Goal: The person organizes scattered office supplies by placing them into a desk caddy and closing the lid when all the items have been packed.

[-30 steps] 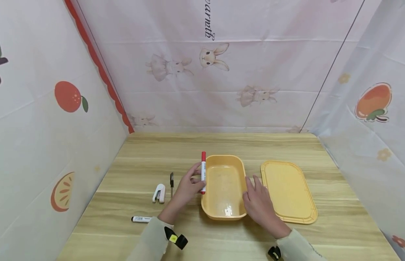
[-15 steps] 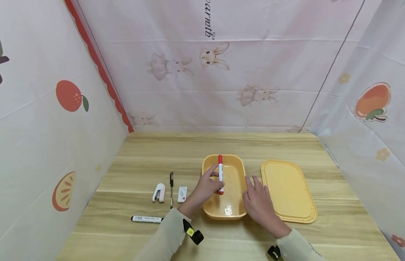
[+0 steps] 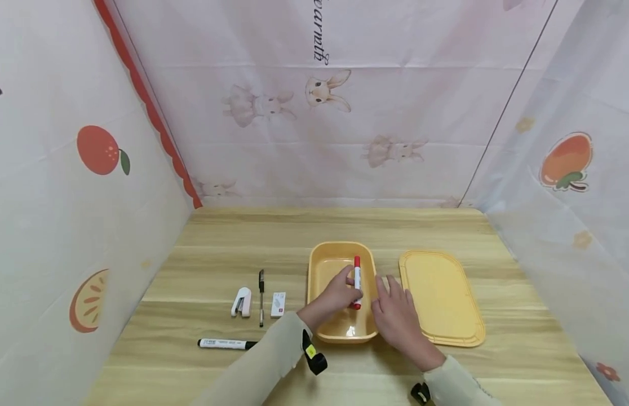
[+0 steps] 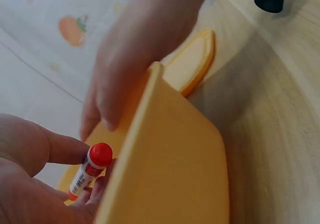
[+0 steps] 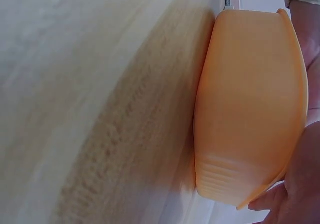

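Observation:
My left hand (image 3: 341,291) pinches a red-capped white marker (image 3: 357,282) between thumb and fingers, over the right part of a yellow plastic box (image 3: 315,265). In the left wrist view the marker (image 4: 86,176) shows its red end close to the box wall (image 4: 170,149). My right hand (image 3: 398,316) rests on the box's right rim with fingers extended. From the right wrist view, that hand (image 5: 302,184) touches the rim of the box (image 5: 245,109), whose outer side faces the camera.
A yellow lid (image 3: 441,299) lies flat right of the box. To the left are a white stapler (image 3: 242,302), a black pen (image 3: 261,296), a small white box (image 3: 278,304) and a black-capped marker (image 3: 225,344). Printed curtains surround the wooden table (image 3: 294,225).
My left hand has carried the red marker rightward, from the box's left rim across to its right side. The right hand stays at the right rim. The head view has shifted slightly.

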The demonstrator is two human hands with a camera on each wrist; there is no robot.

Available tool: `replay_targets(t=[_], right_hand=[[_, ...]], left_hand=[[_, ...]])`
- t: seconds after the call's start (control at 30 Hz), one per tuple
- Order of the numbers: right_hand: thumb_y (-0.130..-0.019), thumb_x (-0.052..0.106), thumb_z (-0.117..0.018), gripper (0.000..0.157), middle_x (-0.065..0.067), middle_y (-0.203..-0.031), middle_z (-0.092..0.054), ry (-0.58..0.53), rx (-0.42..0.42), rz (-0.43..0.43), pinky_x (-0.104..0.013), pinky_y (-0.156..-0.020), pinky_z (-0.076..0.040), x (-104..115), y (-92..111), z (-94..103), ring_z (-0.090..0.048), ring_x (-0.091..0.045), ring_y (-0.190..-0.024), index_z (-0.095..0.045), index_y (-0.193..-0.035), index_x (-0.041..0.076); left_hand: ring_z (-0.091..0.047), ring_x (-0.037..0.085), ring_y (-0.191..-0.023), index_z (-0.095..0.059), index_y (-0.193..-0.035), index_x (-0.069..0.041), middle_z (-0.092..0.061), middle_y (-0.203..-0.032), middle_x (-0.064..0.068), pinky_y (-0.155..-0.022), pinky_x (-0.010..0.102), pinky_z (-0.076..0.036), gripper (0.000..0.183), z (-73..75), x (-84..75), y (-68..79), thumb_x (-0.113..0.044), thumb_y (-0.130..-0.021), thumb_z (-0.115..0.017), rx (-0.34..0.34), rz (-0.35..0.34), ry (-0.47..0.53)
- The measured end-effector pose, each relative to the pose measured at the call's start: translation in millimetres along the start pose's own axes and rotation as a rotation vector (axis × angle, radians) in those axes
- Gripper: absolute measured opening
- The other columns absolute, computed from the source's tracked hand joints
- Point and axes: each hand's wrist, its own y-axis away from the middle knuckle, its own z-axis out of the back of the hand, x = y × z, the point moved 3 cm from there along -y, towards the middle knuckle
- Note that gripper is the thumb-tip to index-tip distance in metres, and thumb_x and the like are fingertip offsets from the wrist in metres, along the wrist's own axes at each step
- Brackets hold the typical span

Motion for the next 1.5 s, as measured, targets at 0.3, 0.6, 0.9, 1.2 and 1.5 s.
replay_targets(t=[0.3, 0.6, 0.9, 1.2, 1.5], right_hand=[[-0.103, 0.020, -0.047, 0.054, -0.026, -0.156, -0.035, 0.027, 0.010, 0.005, -0.067, -0.118, -0.020, 3, 2, -0.7, -0.031, -0.042, -0.147, -0.039, -0.153, 0.002], [-0.105, 0.021, -0.045, 0.052, -0.027, -0.156, -0.035, 0.042, 0.000, 0.015, -0.066, -0.117, -0.021, 4, 1, 1.2, -0.032, -0.042, -0.146, -0.040, -0.152, 0.001], [-0.105, 0.023, -0.045, 0.053, -0.027, -0.157, -0.035, 0.046, 0.006, 0.015, -0.065, -0.118, -0.021, 4, 0, 1.3, -0.031, -0.042, -0.147, -0.039, -0.154, 0.002], [-0.106, 0.024, -0.044, 0.052, -0.027, -0.157, -0.034, 0.059, 0.001, 0.011, -0.065, -0.118, -0.020, 0, 0, 1.6, -0.030, -0.042, -0.147, -0.039, -0.154, 0.002], [-0.107, 0.026, -0.041, 0.051, -0.027, -0.156, -0.036, 0.036, -0.020, 0.022, -0.067, -0.117, -0.020, 1, 1, -0.1, -0.032, -0.043, -0.146, -0.041, -0.152, 0.002]], left_hand=[[-0.057, 0.014, -0.058, -0.053, -0.122, -0.001, -0.060, -0.080, 0.007, -0.048, 0.021, -0.045, 0.034, -20.8, 12.5, -2.2, 0.007, -0.089, -0.060, 0.041, -0.021, -0.099], [-0.044, 0.010, -0.045, -0.056, -0.122, 0.000, -0.056, -0.080, 0.005, -0.039, 0.018, -0.034, 0.033, -27.5, 16.2, -5.7, 0.005, -0.089, -0.059, 0.055, -0.037, -0.161], [-0.043, 0.013, -0.046, -0.056, -0.119, -0.003, -0.057, -0.078, 0.003, -0.039, 0.019, -0.034, 0.022, -26.6, 14.8, -6.0, -0.002, -0.096, -0.057, 0.071, 0.007, -0.158], [-0.056, 0.017, -0.075, -0.048, -0.144, 0.001, -0.051, -0.118, 0.020, -0.055, 0.023, -0.045, 0.051, -26.0, 10.9, -3.9, -0.009, -0.096, -0.060, -0.006, -0.011, -0.198], [-0.054, 0.032, -0.118, -0.043, -0.150, -0.001, -0.051, -0.136, 0.021, -0.101, 0.048, -0.048, 0.060, -19.9, 3.6, 1.3, -0.016, -0.095, -0.063, -0.103, -0.063, -0.286]])
